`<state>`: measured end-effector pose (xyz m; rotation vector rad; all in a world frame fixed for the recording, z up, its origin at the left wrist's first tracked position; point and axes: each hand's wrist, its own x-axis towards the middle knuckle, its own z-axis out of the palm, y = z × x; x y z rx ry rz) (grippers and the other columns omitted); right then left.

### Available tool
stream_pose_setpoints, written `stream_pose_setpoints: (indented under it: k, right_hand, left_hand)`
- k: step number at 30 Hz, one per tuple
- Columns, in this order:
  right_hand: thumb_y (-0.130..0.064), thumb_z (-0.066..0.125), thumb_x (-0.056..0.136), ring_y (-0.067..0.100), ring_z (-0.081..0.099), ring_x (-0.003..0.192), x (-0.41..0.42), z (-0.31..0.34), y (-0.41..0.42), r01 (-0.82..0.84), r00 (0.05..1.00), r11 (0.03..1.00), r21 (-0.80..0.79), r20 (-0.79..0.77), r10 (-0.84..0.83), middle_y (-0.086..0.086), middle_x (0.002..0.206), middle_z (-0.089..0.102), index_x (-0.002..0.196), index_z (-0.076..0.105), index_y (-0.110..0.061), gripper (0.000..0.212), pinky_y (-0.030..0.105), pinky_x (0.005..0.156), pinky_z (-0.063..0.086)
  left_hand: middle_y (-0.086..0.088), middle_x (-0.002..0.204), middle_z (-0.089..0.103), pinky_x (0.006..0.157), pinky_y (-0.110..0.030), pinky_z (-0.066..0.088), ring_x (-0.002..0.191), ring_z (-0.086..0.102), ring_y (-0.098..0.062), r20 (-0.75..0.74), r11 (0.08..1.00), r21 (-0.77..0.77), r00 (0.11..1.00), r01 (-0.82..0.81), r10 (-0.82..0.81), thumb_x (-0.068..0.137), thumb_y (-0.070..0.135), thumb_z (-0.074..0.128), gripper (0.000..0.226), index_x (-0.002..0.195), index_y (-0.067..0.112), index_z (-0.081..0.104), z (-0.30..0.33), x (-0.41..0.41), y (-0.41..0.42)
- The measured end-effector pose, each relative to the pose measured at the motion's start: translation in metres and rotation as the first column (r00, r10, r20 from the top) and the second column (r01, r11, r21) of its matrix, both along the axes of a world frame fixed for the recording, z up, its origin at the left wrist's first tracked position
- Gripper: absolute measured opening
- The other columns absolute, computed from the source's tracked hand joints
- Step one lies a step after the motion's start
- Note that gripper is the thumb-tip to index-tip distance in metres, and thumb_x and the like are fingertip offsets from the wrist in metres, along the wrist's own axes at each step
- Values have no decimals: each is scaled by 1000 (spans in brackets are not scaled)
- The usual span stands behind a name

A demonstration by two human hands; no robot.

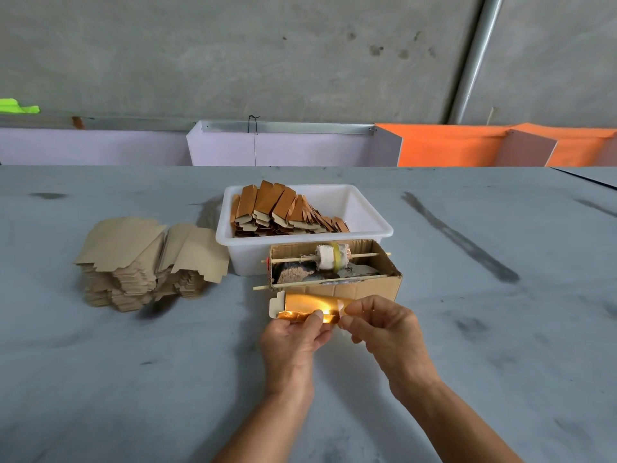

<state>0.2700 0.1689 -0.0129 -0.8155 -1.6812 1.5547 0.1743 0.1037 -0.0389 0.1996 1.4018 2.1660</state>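
Just in front of the cardboard box (350,290), the gold-foil carton blank (300,304) is held slightly above the tabletop (133,379). The left grip (293,339) pinches its lower edge under the thumb. The right grip (390,332) pinches its right end between thumb and fingertips. Behind the box, a white tub (367,212) holds folded cartons (277,208), and flat blanks (140,259) are stacked to its left.

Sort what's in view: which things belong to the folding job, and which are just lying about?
In the job:
shiny gold-faced card blank, pinched by left hand and right hand
pile of flat tan card blanks
white plastic tub of folded gold-brown pieces
probably the brown cardboard box with cloth roller

Lying about:
orange panels
lilac boards
bright green scrap
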Motion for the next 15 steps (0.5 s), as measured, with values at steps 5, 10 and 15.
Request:
stream_pose_setpoints:
  k: [5,10,15]
  right_hand:
    - [4,70,78,4,51,48,2,3,-12,-44,999,999,-25,-33,44,1,57,64,73,71,-13,17,11,45,39]
    - [5,69,78,4,51,48,1,4,-17,-44,999,999,-32,-31,43,1,56,63,75,72,-12,17,11,45,39]
    - [5,69,77,4,51,48,-1,5,-18,-33,999,999,-33,2,33,4,57,62,76,73,-12,17,12,45,39]
  left_hand:
    - [-15,70,68,57,-26,57,59,68,-20,-26,1000,29,1000,1,0,83,-7,62,4,80,-4,63,7,7,-7]
    - [-16,73,67,60,-29,58,66,65,-26,-36,1000,21,999,7,-6,83,-7,61,5,81,-4,64,8,11,-9]
    - [-12,68,68,63,-31,59,63,65,-24,-52,1000,10,999,1,0,83,-7,63,8,77,-2,65,9,11,-11]
